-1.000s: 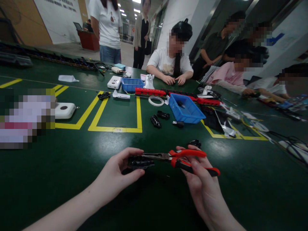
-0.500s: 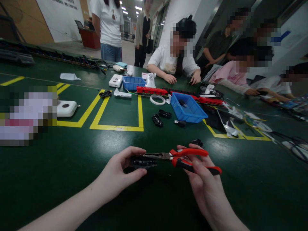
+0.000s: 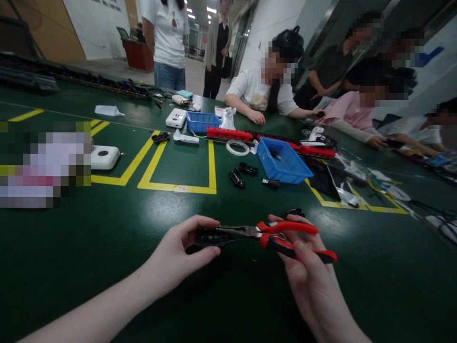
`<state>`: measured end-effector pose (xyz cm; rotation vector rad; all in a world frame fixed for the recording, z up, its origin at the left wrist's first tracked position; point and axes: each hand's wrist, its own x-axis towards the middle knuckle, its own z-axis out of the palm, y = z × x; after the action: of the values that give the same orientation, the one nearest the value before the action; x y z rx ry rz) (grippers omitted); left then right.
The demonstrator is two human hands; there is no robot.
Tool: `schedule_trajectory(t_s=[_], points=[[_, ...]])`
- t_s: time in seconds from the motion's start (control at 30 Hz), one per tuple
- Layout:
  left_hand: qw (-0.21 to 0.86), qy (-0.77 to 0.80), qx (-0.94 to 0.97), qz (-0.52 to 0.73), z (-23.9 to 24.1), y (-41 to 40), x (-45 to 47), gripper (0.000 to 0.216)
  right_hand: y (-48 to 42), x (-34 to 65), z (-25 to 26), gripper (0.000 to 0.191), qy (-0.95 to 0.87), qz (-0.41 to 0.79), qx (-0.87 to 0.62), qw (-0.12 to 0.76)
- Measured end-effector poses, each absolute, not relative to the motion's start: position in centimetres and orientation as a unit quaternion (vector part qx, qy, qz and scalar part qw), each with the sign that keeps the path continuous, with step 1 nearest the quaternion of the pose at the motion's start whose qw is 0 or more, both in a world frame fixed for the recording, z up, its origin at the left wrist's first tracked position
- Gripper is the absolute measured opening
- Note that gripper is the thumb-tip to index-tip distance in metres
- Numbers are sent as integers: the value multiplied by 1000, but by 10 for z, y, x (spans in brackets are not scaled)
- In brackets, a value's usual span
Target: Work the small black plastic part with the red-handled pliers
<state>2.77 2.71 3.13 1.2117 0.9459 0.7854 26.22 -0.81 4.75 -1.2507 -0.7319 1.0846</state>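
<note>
My left hand is closed round a small black plastic part, thumb below and fingers above. In my right hand are needle-nose pliers with red and black handles, held level. Their jaws point left, and the tip lies at the upper side of the black part, close to my left fingertips. Whether the jaws grip anything there, I cannot tell. Just behind my right fingers sits another black part, partly hidden by the hand.
Ahead on the green table lie several loose black parts beside a blue bin. Behind are a red strip, a white tape roll and a second blue bin. Co-workers sit across the table.
The view has shifted slightly, moving the scene a little to the right. Both hands keep their holds, with the plier tip still at the black part. The co-worker opposite has stretched an arm sideways.
</note>
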Motion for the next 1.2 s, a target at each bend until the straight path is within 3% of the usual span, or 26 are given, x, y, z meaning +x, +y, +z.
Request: schedule_trajectory(t_s=[0.2,0.47,0.93,1.2], points=[[650,410,529,361,30,27,28,34,-10,253,58,41,-303,462,-556,621],[648,414,535,349,32,26,28,35,-8,259,47,48,-277,475,-559,621],[626,414,560,351,33,26,27,36,-12,249,59,31,-270,506,-557,601],[626,410,559,357,33,27,27,35,-11,252,45,41,-262,504,-559,605]])
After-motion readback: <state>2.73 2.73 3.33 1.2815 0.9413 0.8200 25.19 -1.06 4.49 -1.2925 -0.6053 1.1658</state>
